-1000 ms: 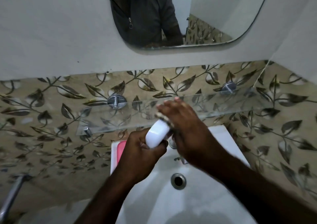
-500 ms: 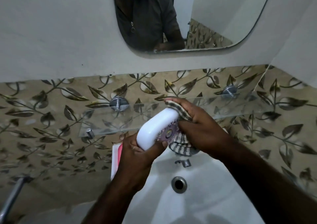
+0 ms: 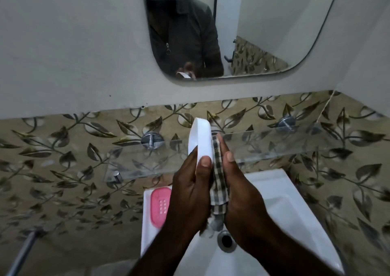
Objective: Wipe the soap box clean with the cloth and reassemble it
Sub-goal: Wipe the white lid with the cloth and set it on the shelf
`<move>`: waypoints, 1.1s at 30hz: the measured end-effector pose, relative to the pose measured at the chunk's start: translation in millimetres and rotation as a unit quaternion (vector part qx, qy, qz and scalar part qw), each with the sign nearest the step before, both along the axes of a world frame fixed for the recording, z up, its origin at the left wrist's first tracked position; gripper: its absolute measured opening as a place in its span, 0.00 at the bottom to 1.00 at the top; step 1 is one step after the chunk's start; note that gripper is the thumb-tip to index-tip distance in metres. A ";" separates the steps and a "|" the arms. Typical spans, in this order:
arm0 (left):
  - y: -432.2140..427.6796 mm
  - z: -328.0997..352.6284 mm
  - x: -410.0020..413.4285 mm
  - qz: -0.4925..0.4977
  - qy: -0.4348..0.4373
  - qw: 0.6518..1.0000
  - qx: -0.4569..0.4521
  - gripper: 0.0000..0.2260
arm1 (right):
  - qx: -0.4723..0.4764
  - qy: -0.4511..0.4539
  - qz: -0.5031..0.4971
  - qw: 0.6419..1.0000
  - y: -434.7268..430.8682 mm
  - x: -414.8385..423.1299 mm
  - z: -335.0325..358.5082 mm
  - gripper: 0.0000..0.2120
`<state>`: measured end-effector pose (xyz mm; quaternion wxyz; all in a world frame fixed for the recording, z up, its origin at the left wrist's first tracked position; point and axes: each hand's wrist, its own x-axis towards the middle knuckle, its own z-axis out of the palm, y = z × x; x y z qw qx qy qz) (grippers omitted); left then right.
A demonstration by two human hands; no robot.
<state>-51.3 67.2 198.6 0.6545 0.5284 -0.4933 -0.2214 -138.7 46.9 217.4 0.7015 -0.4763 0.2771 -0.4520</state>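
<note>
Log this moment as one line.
step: wiping | left hand: holds white soap box part | right hand: presses checked cloth against it | pink tray: on basin rim

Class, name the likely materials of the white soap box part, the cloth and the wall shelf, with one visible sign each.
White soap box part: probably plastic, smooth with a slight sheen.
Cloth: woven fabric, checked, soft folds.
Wall shelf: likely clear glass, since the tiles show through it.
</note>
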 end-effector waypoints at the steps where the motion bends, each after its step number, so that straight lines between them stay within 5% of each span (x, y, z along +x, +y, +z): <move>1: 0.5 4.0 -3.4 0.002 0.037 0.999 0.007 0.16 | -0.107 0.045 -0.006 0.993 2.9 0.1 -2.7 0.24; 5: 5.9 7.6 -9.1 -0.017 0.181 0.983 0.009 0.19 | -0.380 0.165 -0.050 0.909 -15.1 2.6 -6.0 0.22; 8: 11.1 3.1 -10.1 -0.031 0.203 0.979 0.013 0.16 | -0.401 0.184 -0.070 0.895 -32.9 7.5 -2.1 0.20; 11: 17.9 -0.2 -12.6 -0.033 0.133 0.990 0.002 0.16 | -0.270 0.149 -0.099 0.946 -38.2 11.9 3.6 0.19; 14: 20.3 -1.5 -11.9 -0.045 0.014 0.999 -0.006 0.14 | -0.012 0.111 -0.095 0.989 -38.6 8.4 9.5 0.18; 16: 14.7 -5.3 -5.8 -0.055 -0.065 0.996 0.024 0.15 | 0.150 0.059 -0.051 0.986 -37.5 3.9 7.5 0.22; 22: -6.5 -18.8 12.3 -0.024 -0.126 0.990 0.050 0.18 | 0.257 -0.058 0.019 0.965 -28.7 -15.4 -5.5 0.21; 24: -9.2 -19.9 14.7 0.010 -0.182 0.983 0.030 0.18 | 0.214 -0.028 0.012 0.976 -32.6 -26.8 -10.0 0.19; 28: -12.1 -17.3 24.9 0.035 -0.278 0.960 0.018 0.28 | 0.001 0.141 -0.174 0.975 -48.1 -44.2 0.0 0.08; 31: -14.2 -14.5 29.5 0.009 -0.340 0.940 0.008 0.37 | -0.311 0.313 -0.234 0.867 -62.3 -56.3 17.2 0.07; 33: -15.8 -10.4 29.4 -0.010 -0.360 0.933 -0.007 0.41 | -0.414 0.404 -0.187 0.794 -66.2 -53.2 27.7 0.13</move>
